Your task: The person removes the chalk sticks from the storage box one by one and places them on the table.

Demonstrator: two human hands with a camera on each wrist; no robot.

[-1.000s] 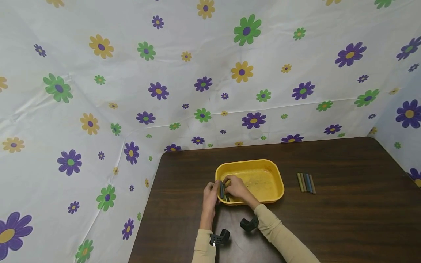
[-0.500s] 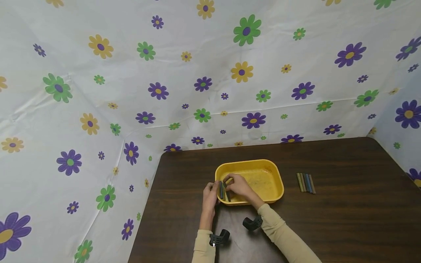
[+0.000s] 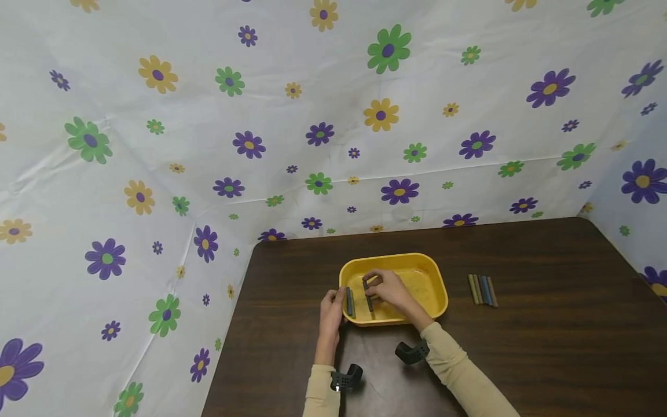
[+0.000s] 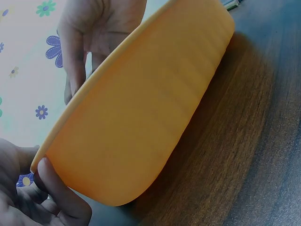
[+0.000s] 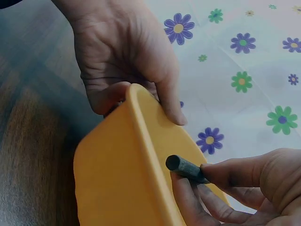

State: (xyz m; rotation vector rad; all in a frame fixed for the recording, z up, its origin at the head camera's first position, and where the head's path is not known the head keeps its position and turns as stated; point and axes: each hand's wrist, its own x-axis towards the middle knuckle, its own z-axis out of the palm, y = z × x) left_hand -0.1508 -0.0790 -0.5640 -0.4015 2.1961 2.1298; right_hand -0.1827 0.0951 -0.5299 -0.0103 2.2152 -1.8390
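A yellow plastic tub (image 3: 411,318) stands on the table. My left hand (image 3: 330,313) grips the rim of its left end, with the thumb on the inside and fingers beneath on the outer wall in the right wrist view. In the fingers of my right hand (image 3: 391,289) is a dark chalk stick (image 3: 368,296), pinched over the tub's left half. Its round end shows close up in the right wrist view, above the rim. Two more sticks, one dark blue (image 3: 348,301) and one greenish (image 3: 352,303), lie side by side along the tub's left wall.
To the right of the tub, several coloured sticks (image 3: 482,289) lie in a neat row on the dark wooden table (image 3: 552,341). A white cloth (image 3: 292,133) with printed flowers hangs behind and at the sides.
My right hand has moved right, away from the tub's left wall, drawing the dark chalk stick apart from the other two. The left hand has kept its hold on the rim.
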